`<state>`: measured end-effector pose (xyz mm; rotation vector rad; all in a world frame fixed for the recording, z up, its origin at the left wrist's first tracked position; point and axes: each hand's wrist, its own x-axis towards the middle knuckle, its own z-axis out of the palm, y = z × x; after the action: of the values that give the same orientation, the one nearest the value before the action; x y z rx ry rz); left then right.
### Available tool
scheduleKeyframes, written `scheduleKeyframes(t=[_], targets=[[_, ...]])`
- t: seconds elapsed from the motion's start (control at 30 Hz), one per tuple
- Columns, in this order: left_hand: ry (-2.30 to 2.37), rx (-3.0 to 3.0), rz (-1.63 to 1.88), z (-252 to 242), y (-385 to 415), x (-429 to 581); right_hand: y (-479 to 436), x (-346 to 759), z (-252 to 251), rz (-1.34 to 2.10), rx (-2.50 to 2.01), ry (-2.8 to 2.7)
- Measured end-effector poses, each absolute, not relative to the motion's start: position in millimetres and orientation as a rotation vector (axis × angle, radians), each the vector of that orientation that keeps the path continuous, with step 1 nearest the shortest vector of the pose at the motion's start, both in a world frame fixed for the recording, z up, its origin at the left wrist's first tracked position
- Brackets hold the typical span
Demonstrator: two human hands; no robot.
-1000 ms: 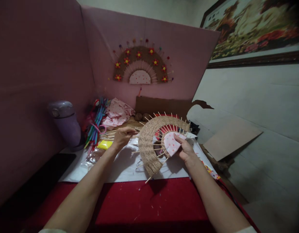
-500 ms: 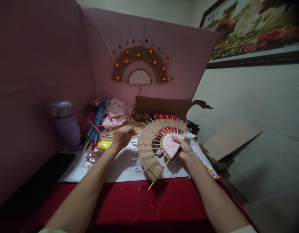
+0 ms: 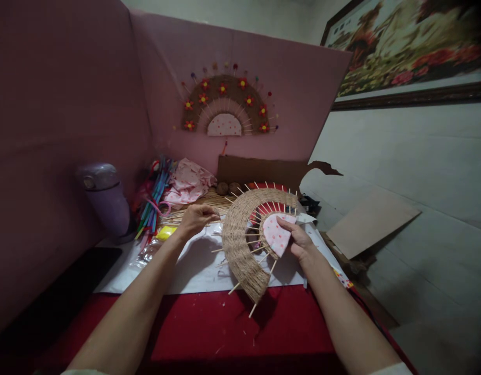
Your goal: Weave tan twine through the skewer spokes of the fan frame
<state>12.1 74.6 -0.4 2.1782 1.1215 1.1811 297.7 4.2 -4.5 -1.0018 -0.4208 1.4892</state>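
A half-round fan (image 3: pixel 240 229), woven from tan twine over thin wooden sticks, is held up tilted above the table. Its centre is a half-disc of pink dotted cloth (image 3: pixel 277 234). My right hand (image 3: pixel 301 242) grips this cloth centre, thumb on the front face and fingers behind it. Left of the woven band, my left hand (image 3: pixel 197 219) is closed in a pinch close to the stick ends. Whatever lies between its fingertips is too small to make out.
A similar fan with red flowers (image 3: pixel 223 88) hangs on the pink board. At the left stand a purple bottle (image 3: pixel 108 200) and coloured pipe cleaners (image 3: pixel 156 182). Bundled sticks (image 3: pixel 209 200), crumpled dotted cloth (image 3: pixel 189 179) and twine balls (image 3: pixel 228 188) lie behind. Cardboard (image 3: pixel 375 221) leans at right.
The fan has turned slightly, its lower end swinging down and to the right. My left hand has dipped a little, still pinched, while my right hand keeps its grip.
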Motion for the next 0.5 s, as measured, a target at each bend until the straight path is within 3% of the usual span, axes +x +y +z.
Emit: scheduleKeyframes(t=[0.5], targets=[[0.889,1.769,1.185,-6.7,75.4,22.0,2.7,296.1,-5.4,1.524,-0.94,-0.438]])
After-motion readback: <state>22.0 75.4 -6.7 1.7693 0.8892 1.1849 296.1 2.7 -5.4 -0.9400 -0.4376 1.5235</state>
